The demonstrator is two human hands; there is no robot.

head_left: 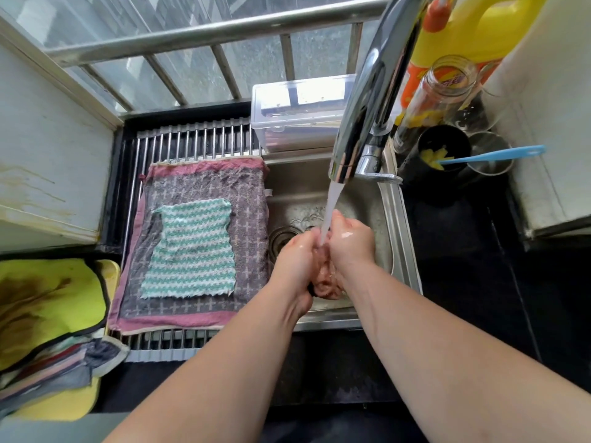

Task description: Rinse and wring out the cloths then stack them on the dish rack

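While hands (297, 254) (350, 241) grip one cloth (326, 282), two lie racked.

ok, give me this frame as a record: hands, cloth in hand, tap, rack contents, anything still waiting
left hand: grips the bunched pink cloth
right hand: grips the same cloth
tap: running, stream lands where the hands meet
sink: hands held over it
dish rack: grey cloth laid flat, teal striped cloth flat on top
left of rack: stained yellow cloth on a pile of others
stage: pink cloth not yet on the rack
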